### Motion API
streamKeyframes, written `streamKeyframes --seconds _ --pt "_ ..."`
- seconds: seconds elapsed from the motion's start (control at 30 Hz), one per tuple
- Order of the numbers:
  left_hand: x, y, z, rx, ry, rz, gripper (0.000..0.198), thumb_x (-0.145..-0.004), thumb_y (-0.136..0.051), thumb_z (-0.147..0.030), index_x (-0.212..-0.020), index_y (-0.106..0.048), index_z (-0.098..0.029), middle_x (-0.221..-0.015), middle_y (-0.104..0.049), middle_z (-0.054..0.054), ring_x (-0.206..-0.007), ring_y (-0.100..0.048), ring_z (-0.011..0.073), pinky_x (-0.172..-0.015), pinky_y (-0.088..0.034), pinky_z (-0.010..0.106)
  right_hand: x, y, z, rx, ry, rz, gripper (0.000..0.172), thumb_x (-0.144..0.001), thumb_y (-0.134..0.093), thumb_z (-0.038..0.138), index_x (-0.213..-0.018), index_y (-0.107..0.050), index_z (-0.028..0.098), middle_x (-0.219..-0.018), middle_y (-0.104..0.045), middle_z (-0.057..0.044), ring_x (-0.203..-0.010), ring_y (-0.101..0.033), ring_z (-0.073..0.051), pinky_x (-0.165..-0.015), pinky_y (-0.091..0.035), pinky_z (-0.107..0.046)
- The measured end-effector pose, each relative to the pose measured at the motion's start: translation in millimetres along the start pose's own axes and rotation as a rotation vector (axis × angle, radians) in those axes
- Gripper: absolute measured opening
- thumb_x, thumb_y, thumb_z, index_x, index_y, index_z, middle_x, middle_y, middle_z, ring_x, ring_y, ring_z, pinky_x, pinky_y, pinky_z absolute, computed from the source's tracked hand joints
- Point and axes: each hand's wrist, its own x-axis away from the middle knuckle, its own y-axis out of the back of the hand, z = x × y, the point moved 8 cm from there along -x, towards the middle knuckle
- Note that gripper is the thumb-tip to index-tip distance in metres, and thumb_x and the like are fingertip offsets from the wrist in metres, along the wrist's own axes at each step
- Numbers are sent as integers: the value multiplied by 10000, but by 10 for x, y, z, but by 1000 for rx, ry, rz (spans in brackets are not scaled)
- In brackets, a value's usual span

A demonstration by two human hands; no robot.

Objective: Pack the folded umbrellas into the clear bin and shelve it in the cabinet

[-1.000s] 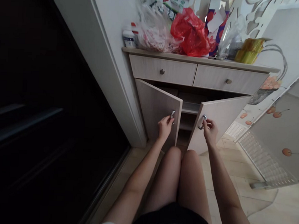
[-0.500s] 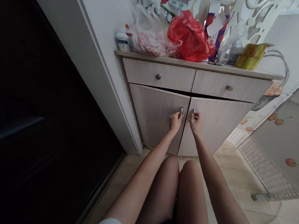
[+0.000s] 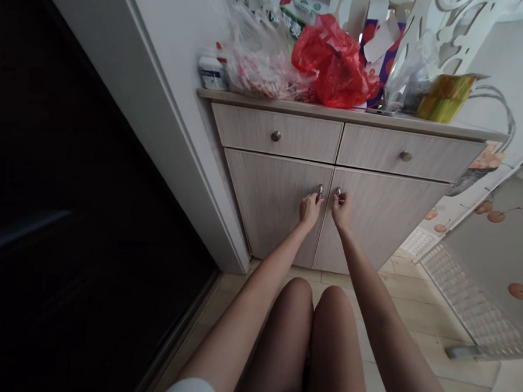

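Observation:
A low wood-grain cabinet stands against the wall with both lower doors flush with its front. My left hand is closed around the metal handle of the left door. My right hand is closed around the metal handle of the right door. The two handles sit side by side at the middle seam. Above the doors are two drawers with round knobs. My bare knees are just below my arms, close to the cabinet front.
On the cabinet top lie a red plastic bag, a clear bag, a small white bottle and a yellow-green packet. A dark doorway fills the left. A frosted panel with cherry prints leans at the right over tiled floor.
Both cabinet doors have swung from wide open to fully shut, my hands staying on their handles and coming together at the middle.

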Motion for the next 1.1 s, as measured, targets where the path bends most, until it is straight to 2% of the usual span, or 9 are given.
streamKeyframes --seconds 0.3,0.43,0.63,0.97,1.1 --pt "-94 -60 -3 -35 5 13 137 -936 -611 -209 -937 -715 -120 -935 -719 149 -860 -647 210 -793 -441 309 -106 -106 -152 14 -28 3 337 -877 -473 548 -865 -513 213 -797 -600 -48 -707 -562 -188 -710 -463 -336" --pt "-120 -94 4 -42 -4 17 165 -948 -590 -205 -966 -715 -100 -966 -716 172 -870 -649 222 -795 -447 317 -140 -107 -164 51 -14 -20 322 -867 -492 529 -835 -520 210 -770 -599 -45 -698 -555 -187 -719 -471 -344" --pt "-158 -111 28 7 -9 14 132 -932 -613 -190 -971 -721 -123 -956 -717 152 -887 -658 217 -817 -456 311 -139 -113 -163 58 -16 -8 298 -868 -492 502 -847 -517 206 -789 -605 -51 -711 -568 -188 -732 -460 -343" --pt "-152 -88 -54 -183 -19 102 221 -961 -578 -235 -1066 -699 -83 -1041 -723 200 -959 -677 249 -803 -465 308 -134 -117 -142 59 -30 -9 365 -873 -474 564 -853 -534 204 -769 -608 -48 -691 -566 -185 -691 -456 -324" --pt "-169 3 -74 -237 30 194 270 -943 -612 -333 -1086 -708 -125 -1026 -731 192 -961 -694 265 -804 -485 321 -181 -83 -150 105 -69 68 419 -854 -502 606 -887 -560 193 -809 -627 -70 -736 -588 -203 -733 -473 -347"
